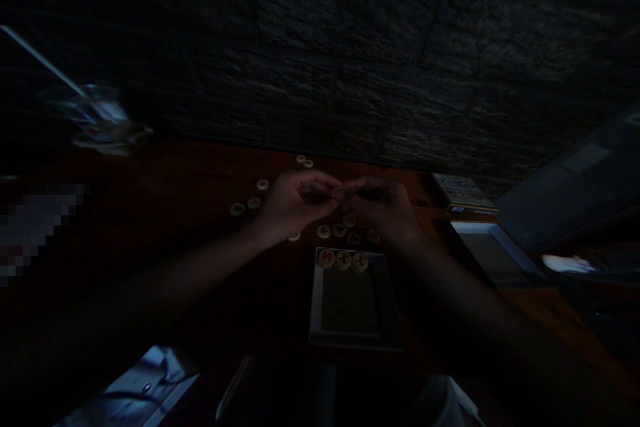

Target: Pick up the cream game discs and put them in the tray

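A dark wall [330,47] of rough stone-like blocks fills the upper background, its joints faintly visible in the dim light. Below it stands a reddish-brown wooden table [200,177], its far edge along the wall, and a grey panel [575,177] slants up at the right.

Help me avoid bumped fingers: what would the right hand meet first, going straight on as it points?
Probably the left hand: its fingertips face those of the right hand, with a small round piece between them. In this dim light, depth is unclear.
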`<state>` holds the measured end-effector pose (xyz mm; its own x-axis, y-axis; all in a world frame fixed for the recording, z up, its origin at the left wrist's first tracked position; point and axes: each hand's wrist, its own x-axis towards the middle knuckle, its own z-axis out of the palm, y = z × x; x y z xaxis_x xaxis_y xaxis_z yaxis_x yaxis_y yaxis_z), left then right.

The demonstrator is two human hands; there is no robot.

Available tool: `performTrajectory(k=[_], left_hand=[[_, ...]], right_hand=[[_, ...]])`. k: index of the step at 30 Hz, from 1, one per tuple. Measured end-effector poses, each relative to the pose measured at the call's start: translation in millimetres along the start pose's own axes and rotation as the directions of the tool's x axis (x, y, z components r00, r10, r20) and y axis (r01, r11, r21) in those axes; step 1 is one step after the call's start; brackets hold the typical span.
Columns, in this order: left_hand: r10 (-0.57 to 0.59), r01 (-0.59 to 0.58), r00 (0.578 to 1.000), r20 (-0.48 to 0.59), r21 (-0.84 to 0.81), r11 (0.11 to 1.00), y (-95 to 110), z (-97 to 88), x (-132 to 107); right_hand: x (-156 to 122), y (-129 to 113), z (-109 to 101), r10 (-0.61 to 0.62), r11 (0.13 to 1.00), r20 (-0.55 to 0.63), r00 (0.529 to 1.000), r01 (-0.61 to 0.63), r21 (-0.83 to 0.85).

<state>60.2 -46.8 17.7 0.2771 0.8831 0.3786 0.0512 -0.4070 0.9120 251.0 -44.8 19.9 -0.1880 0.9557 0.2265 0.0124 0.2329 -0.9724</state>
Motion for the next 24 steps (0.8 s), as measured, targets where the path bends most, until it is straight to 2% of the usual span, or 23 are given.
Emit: performTrajectory(k=[6,13,18,24], left_hand=[[0.024,-0.024,1.000,0.007,0.020,1.000,1.6,1.5,-1.3],[-0.175,0.166,0.984,-0.041,-0.169,0.972,4.9,1.8,-0.7],[-0.208,0.187,0.977,-0.054,-0.268,0.945,0.0,3.2,-1.1],[-0.213,0.197,0.976,-0.038,-0.256,0.946,0.0,2.4,-0.5]], right_hand=[[-1.5,-2.3,2.7,0.007,0.999,0.009,1.000,-0.006,-0.048],[0.0,1.5,0.8,0.000,1.000,0.031,1.000,0.000,0.001],[-1.7,1.5,0.9,-0.016,0.999,0.004,1.000,0.016,-0.032],[-1.4,-1.9,2.9,0.019,1.000,-0.021,1.000,-0.020,-0.020]])
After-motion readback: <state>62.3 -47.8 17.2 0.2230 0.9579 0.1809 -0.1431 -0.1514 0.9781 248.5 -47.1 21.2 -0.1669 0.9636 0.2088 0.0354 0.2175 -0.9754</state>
